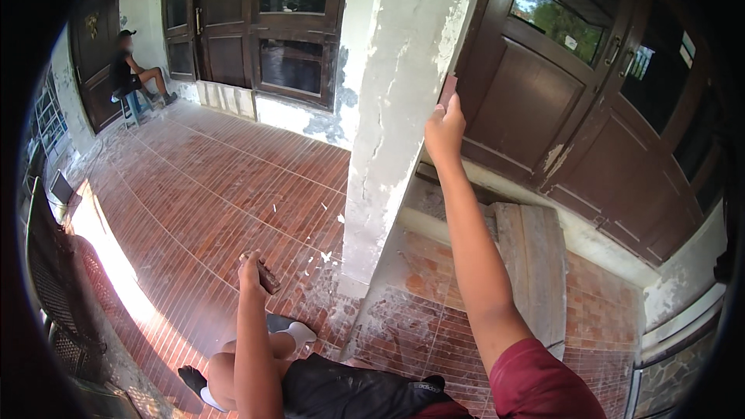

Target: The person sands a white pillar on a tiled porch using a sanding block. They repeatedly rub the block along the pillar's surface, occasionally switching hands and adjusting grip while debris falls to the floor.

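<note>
My right hand [445, 130] is raised on a stretched arm and closed round a flat reddish-brown piece [448, 88]. That piece meets the right edge of a pillar [380, 124] with flaking white and grey paint; whether it is sandpaper or a block cannot be made out. Lower down, over the tiled floor, my left hand [249, 265] is closed on a dark brown oblong object [268, 279]. Its kind is unclear, and it touches nothing else.
White paint flakes [326, 257] litter the dusty red tiles [233, 178] by the pillar's foot. Wooden boards [531, 264] lie right of it, before dark brown double doors [535, 101]. At the far left a person [128, 70] sits on a blue stool [133, 105].
</note>
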Demonstrator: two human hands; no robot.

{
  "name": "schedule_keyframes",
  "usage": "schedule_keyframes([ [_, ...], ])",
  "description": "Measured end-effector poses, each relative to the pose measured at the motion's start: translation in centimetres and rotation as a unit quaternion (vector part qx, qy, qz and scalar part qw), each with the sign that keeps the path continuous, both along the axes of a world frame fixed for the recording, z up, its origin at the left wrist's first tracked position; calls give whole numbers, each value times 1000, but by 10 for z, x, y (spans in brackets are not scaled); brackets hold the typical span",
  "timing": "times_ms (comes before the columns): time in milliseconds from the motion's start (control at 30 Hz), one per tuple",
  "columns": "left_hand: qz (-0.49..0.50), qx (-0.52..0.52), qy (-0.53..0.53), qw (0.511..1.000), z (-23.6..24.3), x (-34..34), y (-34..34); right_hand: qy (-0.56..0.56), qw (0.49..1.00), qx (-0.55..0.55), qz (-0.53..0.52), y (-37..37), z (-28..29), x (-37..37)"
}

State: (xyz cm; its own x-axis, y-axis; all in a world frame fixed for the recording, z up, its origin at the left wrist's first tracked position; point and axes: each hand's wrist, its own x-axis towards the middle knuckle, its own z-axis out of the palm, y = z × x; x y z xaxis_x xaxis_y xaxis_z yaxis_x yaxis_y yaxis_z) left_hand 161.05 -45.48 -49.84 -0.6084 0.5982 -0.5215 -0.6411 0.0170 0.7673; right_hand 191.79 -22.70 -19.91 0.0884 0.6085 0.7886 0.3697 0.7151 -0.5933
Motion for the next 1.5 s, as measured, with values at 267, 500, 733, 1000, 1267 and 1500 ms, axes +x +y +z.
schedule_keyframes([
  [267,7,3,2,1000,-2,-5,-5,-8,998,-55,-25,-5,-34,1],
  [500,16,3,1,1000,8,0,-6,2,996,-78,-36,-8,-58,1],
  [733,5,19,5,1000,11,4,-4,6,988,-150,-44,-5,-91,-1],
  [1000,13,21,23,999,15,9,-8,3,989,-145,-44,-11,-127,-1],
  [1267,8,6,19,1000,3,0,0,17,991,-122,-44,-21,-131,-3],
  [1500,1,-7,-3,1000,11,8,-3,-3,984,-171,-53,-26,-117,-5],
])
